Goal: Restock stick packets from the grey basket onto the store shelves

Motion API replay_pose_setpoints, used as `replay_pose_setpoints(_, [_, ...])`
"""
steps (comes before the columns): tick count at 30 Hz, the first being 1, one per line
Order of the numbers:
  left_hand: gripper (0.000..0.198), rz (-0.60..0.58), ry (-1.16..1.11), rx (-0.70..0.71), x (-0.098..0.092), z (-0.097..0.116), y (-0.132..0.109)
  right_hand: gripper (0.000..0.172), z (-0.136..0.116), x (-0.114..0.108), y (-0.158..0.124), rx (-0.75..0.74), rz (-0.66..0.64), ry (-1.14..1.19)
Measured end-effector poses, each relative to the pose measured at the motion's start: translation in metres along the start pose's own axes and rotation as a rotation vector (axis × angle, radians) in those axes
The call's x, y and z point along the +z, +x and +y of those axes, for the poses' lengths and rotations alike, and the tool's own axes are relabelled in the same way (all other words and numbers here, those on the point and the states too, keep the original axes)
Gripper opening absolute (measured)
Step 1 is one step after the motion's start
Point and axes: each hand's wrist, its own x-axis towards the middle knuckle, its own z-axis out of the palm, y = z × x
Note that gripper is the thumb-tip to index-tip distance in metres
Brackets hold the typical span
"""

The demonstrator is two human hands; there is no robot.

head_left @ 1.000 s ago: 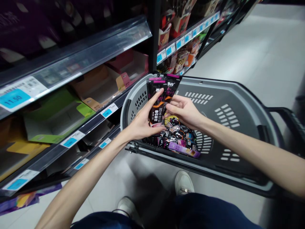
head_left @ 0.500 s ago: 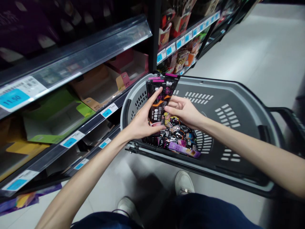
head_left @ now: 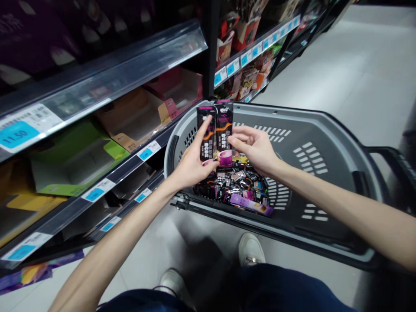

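My left hand (head_left: 191,162) grips a small stack of black sachets (head_left: 215,132) with pink tops, held upright over the near left corner of a grey shopping basket (head_left: 312,143). My right hand (head_left: 255,147) pinches the right edge of the same sachets with its fingertips. Below both hands lies a heap of several more dark sachets (head_left: 237,186) in the basket, with a purple packet (head_left: 250,203) at its front.
Store shelving (head_left: 107,86) with blue price tags and open cardboard display boxes runs along the left. Further shelves (head_left: 256,47) with snack packets stand behind the basket. Pale floor (head_left: 360,65) stretches to the right. My shoes (head_left: 250,249) show below the basket.
The sachets have been squared up into a narrower, straighter stack and shifted slightly left. My right hand has moved up a little along their edge.
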Motion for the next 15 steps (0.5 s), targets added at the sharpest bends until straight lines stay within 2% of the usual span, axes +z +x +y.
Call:
replay_pose_setpoints(5, [0.113, 0.088, -0.164, -0.133, -0.0017, -0.0083, 0.0024, 0.049, 0.0056, -0.0091, 0.0068, 0.051, 0.107, -0.007])
replay_pose_setpoints(15, [0.112, 0.074, -0.210, -0.122, -0.0023, -0.0056, 0.0024, 0.046, 0.0089, -0.0101, 0.0064, 0.090, 0.108, 0.011])
